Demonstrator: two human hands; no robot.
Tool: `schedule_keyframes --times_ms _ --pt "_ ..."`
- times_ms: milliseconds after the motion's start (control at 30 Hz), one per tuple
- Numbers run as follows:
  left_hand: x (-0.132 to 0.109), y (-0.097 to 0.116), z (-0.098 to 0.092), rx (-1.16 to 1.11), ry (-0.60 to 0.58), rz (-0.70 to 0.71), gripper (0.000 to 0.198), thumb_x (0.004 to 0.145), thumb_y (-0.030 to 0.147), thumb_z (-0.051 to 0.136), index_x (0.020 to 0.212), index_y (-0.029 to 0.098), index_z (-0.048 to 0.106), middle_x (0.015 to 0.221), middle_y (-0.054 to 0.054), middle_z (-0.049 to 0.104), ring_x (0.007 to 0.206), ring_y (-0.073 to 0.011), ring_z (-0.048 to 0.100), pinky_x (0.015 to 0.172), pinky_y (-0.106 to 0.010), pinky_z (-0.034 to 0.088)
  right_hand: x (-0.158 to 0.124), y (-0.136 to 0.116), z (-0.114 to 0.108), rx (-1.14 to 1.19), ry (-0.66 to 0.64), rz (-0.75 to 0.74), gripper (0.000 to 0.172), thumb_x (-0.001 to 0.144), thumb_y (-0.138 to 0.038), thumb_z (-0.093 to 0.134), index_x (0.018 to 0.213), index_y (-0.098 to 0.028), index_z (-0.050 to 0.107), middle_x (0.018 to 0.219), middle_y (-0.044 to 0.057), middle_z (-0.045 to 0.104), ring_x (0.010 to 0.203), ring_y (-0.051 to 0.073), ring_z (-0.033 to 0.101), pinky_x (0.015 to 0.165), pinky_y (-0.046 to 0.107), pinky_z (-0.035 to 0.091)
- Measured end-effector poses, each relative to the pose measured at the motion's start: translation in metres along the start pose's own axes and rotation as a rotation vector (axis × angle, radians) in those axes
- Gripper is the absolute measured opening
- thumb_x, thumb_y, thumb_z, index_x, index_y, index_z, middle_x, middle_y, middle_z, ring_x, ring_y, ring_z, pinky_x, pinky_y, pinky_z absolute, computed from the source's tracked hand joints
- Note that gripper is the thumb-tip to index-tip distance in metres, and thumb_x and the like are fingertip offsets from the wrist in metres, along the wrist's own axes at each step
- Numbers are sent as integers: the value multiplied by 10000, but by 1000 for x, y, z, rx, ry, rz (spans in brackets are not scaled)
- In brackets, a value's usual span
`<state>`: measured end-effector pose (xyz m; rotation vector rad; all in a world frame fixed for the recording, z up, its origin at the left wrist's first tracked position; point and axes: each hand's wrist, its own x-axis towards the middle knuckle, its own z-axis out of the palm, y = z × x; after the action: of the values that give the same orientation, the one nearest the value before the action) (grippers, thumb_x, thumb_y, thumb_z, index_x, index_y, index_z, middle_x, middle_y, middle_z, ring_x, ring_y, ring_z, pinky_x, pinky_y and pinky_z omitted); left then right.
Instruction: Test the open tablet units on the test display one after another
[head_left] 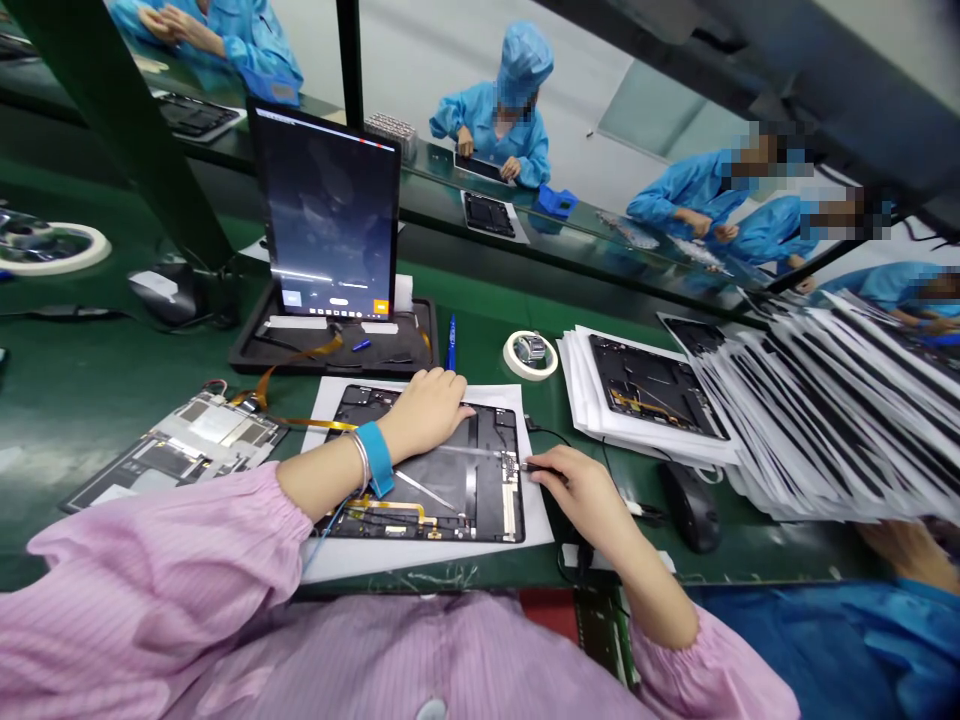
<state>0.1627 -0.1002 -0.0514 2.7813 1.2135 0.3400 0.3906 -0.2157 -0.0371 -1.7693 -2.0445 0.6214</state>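
An opened tablet housing (491,500) lies on white paper in front of me, its black inside, ribbon cables and small circuit board facing up. My left hand (427,410) rests over its upper part, thumb apart from the fingers and nothing seen in its grasp. A blue strap and a metal bangle circle that wrist. At the housing's right edge my right hand (566,475) pinches a black cable plug (531,466), which meets the edge beside the circuit board. How far the plug sits in the port is hidden. An orange flat cable (300,424) runs leftward from the housing.
A lit tablet screen (334,220) stands in a black tray (240,350) behind. Left lies another opened device (217,435). A blue pen (451,345), tape roll (510,365), mouse (690,505) and paper-separated housings (652,385) surround the paper. Co-workers in blue sit beyond the frame and at right.
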Motion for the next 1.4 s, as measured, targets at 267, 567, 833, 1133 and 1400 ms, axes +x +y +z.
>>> schedule_keyframes --times_ms 267,567,833,1133,1400 --pt "1 -4 -4 -148 112 51 281 878 421 487 817 158 567 852 -67 602 862 -223 523 784 -368 350 -6 6 1 116 44 -115 183 898 -263 521 984 -208 673 896 50 624 851 174 596 769 296 480" --pt "2 -5 -10 -278 32 -24 315 863 490 484 910 191 569 839 -36 663 762 -199 602 648 -288 401 -23 -1 14 -352 185 -315 279 943 -234 375 1094 -156 596 975 101 644 877 221 619 783 362 516" --pt "5 -16 -3 -389 -57 -86 394 813 591 495 876 213 589 818 -3 682 730 -177 622 592 -244 392 -21 6 33 -541 297 -423 301 951 -251 294 1088 -115 525 869 117 621 728 229 619 651 375 526" --pt "0 -13 0 -424 -47 -76 368 813 567 504 851 211 588 799 -11 671 706 -180 601 590 -250 372 -26 7 5 -106 46 -181 356 928 -323 453 1262 -200 423 1102 91 620 905 181 643 765 301 547" --pt "0 -11 -4 -431 -104 -103 336 813 535 516 844 207 583 815 -10 671 711 -180 597 573 -249 347 -34 17 7 -187 362 -342 114 905 -178 522 979 -199 606 891 43 672 821 166 624 758 300 516"
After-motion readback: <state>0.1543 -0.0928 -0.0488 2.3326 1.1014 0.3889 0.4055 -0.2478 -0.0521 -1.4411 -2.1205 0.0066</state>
